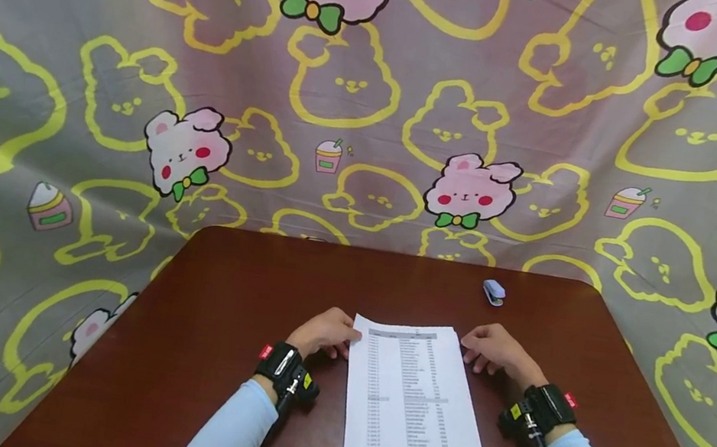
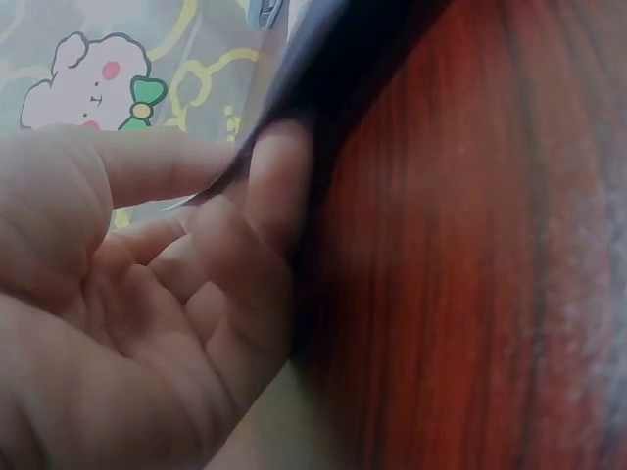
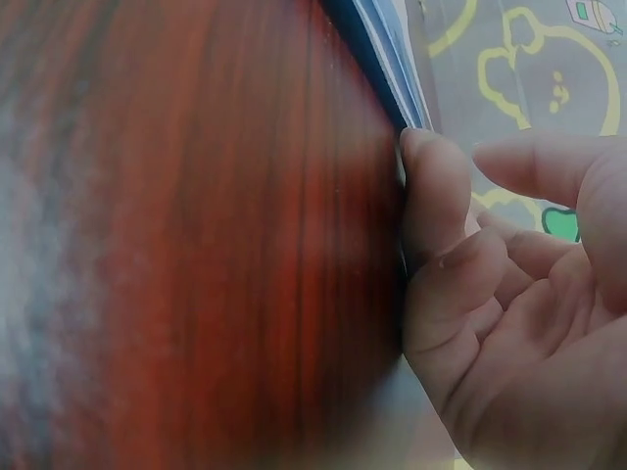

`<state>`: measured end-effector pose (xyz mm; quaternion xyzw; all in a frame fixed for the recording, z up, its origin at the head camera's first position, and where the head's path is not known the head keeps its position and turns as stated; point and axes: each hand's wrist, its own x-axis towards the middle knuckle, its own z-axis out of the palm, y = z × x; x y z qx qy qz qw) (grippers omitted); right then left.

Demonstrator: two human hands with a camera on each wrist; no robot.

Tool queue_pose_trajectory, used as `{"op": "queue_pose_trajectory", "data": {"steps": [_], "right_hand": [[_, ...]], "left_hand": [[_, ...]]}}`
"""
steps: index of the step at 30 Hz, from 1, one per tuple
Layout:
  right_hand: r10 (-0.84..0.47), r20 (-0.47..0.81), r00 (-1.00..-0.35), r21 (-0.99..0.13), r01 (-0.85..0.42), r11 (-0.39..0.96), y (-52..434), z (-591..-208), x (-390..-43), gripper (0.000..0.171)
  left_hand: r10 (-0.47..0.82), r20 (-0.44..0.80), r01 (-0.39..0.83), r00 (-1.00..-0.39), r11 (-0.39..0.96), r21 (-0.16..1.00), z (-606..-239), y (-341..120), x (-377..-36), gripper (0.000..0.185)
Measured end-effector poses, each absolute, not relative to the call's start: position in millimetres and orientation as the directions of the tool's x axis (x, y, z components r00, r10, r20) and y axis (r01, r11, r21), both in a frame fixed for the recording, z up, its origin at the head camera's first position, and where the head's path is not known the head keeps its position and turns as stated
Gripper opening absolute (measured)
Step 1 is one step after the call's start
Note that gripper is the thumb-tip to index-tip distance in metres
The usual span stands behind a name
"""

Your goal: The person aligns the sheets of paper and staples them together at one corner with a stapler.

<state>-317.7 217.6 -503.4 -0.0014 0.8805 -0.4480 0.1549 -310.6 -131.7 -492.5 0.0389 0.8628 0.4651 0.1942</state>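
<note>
- Head shows me printed paper (image 1: 406, 416) on the table (image 1: 253, 277);
- left wrist adds streaky grain; left hand (image 1: 325, 331) pinches the edge, one finger beneath;
- right wrist reveals layered edges; right hand (image 1: 501, 353) touches them, fingers loosely curled, thumb apart.

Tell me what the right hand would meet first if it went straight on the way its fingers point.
Most likely the right edge of the stack of papers; the right hand has its fingertips beside it, though contact is hard to judge.
</note>
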Motion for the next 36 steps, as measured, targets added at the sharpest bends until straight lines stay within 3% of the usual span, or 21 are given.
{"op": "queue_pose_trajectory", "data": {"steps": [8,16,36], "right_hand": [[-0.136,-0.249,-0.959,-0.784,0.117,0.610,217,-503,-315,0.022],[-0.157,-0.259,-0.953,-0.792,0.117,0.599,218,-500,-313,0.025],[-0.189,-0.218,-0.957,-0.834,0.083,0.545,220,-494,-307,0.017]], "left_hand": [[0.245,-0.222,-0.044,-0.944,0.573,0.818,-488,-136,-306,0.017],[0.276,-0.151,0.004,-0.949,0.491,0.871,-488,-141,-309,0.020],[0.296,-0.173,-0.004,-0.940,0.494,0.869,-482,-143,-309,0.019]]}}
